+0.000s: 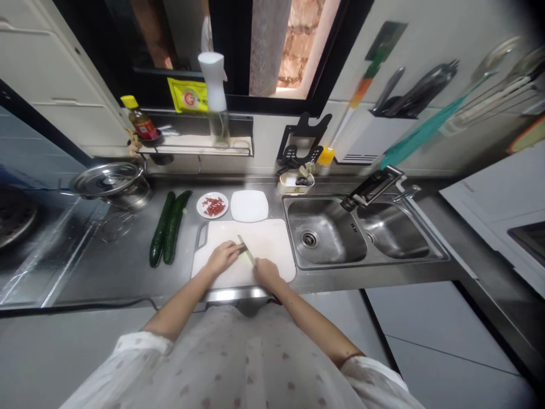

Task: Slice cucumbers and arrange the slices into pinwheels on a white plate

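Observation:
A white cutting board lies on the counter in front of me. My right hand is closed around the handle of a knife, whose blade points away and to the left over the board. My left hand rests on the board's left half with its fingers together, their tips against the blade. Something small and pale may be under these fingertips; it is too hidden to name. Behind the board stand a white plate of small red pieces and a white square plate.
Two cucumbers lie left of the board, near a lidded steel pot. A double sink with a faucet is at the right. A shelf at the window holds a sauce bottle and a spray bottle.

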A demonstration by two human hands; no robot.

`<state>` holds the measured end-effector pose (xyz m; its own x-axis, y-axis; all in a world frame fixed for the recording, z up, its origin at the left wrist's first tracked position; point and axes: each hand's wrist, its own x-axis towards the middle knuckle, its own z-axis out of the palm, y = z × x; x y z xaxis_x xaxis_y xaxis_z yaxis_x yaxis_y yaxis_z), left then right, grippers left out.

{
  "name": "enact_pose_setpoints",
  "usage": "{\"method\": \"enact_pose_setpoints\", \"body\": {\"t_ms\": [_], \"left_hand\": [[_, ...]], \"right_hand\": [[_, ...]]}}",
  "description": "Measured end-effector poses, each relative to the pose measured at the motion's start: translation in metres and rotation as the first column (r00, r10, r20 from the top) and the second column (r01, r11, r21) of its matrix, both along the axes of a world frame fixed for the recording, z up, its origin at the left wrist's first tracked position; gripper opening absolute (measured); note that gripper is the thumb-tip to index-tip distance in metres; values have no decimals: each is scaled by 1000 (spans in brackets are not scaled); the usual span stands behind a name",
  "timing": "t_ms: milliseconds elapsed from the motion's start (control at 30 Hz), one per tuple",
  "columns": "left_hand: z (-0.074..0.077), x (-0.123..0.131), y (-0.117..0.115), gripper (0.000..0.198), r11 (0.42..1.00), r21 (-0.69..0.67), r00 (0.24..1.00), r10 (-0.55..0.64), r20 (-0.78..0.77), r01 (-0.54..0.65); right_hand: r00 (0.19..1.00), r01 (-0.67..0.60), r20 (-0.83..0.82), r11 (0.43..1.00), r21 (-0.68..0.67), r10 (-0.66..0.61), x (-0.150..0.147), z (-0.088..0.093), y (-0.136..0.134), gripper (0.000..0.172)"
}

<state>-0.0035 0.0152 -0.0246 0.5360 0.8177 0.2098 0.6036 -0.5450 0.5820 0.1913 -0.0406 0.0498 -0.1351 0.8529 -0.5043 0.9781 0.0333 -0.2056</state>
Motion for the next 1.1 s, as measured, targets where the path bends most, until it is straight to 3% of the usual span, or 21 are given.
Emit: {"method": "enact_pose_setpoints", "body": {"t_ms": [567,833,1100], "left_hand": [[2,0,-1,36,1000,-4,1000,16,-19,-16],[4,0,-2,35,999,11,999,32,-40,-32],[6,0,-4,36,1000,3,999,28,-44,-28]], "right_hand": [[999,15,-34,998,64,-13,-15,-3,22,32],[1000,23,1,999,25,-23,-8,1,7,30],[1000,21,19,997,73,-22,2,-10,-20,28]]}}
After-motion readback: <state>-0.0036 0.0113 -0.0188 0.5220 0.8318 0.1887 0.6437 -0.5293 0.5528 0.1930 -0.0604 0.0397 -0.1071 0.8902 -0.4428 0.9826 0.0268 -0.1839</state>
